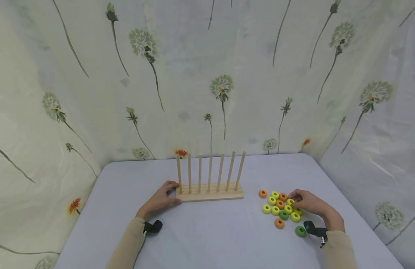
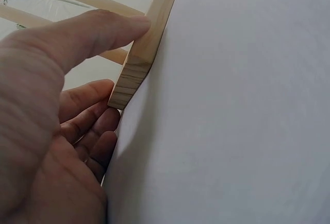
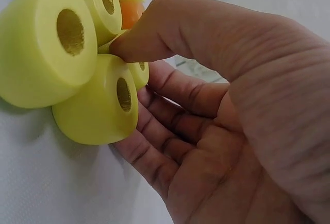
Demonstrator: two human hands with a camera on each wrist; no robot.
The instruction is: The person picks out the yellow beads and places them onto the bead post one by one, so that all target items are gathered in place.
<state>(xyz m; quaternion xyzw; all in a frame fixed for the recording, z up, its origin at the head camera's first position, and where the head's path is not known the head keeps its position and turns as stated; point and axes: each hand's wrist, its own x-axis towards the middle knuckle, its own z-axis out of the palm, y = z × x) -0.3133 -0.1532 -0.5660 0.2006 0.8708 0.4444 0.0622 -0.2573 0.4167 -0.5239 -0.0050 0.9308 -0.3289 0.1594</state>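
A wooden peg rack point(image 1: 211, 195), with several upright pegs point(image 1: 210, 172) in a row, stands on the table. My left hand point(image 1: 163, 198) grips the left end of its base; in the left wrist view the thumb lies on the front of the base point(image 2: 148, 41) and the fingers are behind it. On the right, my right hand point(image 1: 310, 201) pinches a yellow bead point(image 1: 289, 202) between thumb and fingers at the edge of a cluster. The thumb partly hides that bead point(image 3: 142, 74) in the right wrist view. Other yellow beads point(image 3: 98, 105) sit right beside the fingers.
Around the right hand lie more yellow beads point(image 1: 276, 210), orange beads point(image 1: 279, 223) and green beads point(image 1: 300, 231), holes facing up. They rest on a white-covered table point(image 1: 221, 235). A dandelion-print curtain point(image 1: 194, 74) hangs behind and at both sides.
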